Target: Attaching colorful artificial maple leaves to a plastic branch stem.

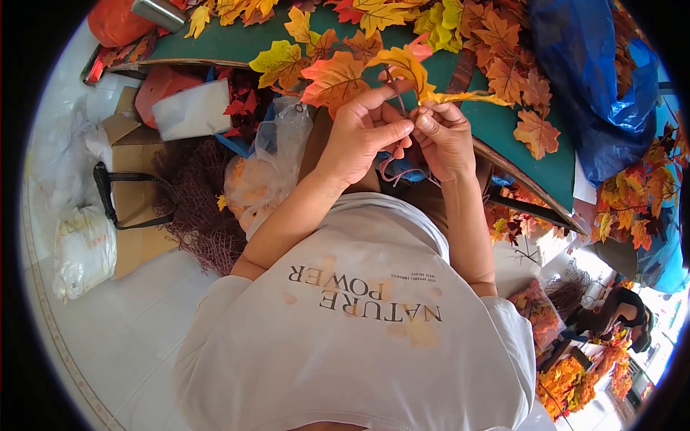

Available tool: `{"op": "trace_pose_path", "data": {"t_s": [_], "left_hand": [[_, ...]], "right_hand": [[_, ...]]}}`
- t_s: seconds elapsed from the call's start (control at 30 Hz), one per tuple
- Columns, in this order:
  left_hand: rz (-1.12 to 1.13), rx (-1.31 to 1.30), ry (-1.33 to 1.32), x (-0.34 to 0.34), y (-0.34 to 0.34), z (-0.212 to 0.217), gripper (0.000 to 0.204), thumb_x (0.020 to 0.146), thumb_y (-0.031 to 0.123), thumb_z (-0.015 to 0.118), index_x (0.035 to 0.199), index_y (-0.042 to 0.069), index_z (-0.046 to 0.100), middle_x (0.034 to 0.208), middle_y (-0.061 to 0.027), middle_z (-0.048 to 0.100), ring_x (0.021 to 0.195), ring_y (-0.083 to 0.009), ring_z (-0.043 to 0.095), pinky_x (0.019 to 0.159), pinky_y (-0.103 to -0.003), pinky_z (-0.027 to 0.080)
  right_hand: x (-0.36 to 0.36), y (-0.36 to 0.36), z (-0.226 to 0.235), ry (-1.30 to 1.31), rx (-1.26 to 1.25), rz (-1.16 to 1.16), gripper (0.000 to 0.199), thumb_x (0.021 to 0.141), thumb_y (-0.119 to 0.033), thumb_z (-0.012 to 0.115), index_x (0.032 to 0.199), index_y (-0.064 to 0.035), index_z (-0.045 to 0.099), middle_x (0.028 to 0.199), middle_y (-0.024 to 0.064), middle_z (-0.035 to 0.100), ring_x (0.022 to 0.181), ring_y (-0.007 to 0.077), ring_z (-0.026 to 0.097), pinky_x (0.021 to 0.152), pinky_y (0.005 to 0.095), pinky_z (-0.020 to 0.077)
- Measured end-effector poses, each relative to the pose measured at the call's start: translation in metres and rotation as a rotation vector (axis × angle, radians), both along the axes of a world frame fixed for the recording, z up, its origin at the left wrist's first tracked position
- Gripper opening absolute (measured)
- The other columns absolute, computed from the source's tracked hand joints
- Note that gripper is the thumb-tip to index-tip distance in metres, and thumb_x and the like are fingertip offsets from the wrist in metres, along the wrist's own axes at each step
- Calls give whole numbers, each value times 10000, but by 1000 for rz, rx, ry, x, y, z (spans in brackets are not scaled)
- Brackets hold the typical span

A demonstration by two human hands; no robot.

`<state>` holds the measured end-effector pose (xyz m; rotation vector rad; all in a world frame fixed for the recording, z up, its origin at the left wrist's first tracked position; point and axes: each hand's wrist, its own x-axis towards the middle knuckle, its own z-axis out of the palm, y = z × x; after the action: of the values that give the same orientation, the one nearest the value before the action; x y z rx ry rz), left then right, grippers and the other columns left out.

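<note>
Both my hands are raised over the near edge of the green table (208,49), close together. My left hand (366,136) is closed with thumb and fingers around a thin brown stem (399,99) of artificial maple leaves. Beside it, my right hand (447,140) pinches the base of a yellow-orange leaf (404,66) between thumb and fingertips. The exact point where leaf and stem meet is hidden by my fingers. A large orange leaf (336,77) and a yellow one (279,63) spread out past my left hand. A loop of thin stem (392,172) hangs below my hands.
Orange leaves (503,36) cover the table's far side, beside a blue plastic bag (582,93). To the left stand a cardboard box (136,194), brown twig bundles (201,194) and a clear bag (269,165). More leaf bunches (568,384) lie at lower right.
</note>
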<state>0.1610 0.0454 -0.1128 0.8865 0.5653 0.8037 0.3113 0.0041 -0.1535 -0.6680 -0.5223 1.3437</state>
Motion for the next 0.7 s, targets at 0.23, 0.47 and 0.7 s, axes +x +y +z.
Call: {"op": "trace_pose_path", "data": {"t_s": [0.23,0.47,0.7], "left_hand": [[0,21,20,11,-7,0,518,812,-35,607,1298,-10,431,752,-57,579,625,-120,582,483,-227,472],[3,14,45,24,-12,-1,506,801,-61,599,1279,-15,443,743,-83,591,603,-136,583,476,-233,460],[-5,1,63,30,-15,-4,504,797,-59,605,1274,-12,452,717,-68,578,590,-132,577,482,-233,456]], "right_hand": [[-8,-13,-18,397,-74,27,64,855,-82,612,900,-36,610,838,68,651,734,134,622,666,246,531],[-9,-21,-11,511,-6,45,176,905,-178,546,876,-7,573,763,83,622,610,164,603,563,305,526],[-9,-25,-9,493,-88,-14,109,872,-180,599,871,-73,578,733,19,605,581,135,586,476,277,504]]}}
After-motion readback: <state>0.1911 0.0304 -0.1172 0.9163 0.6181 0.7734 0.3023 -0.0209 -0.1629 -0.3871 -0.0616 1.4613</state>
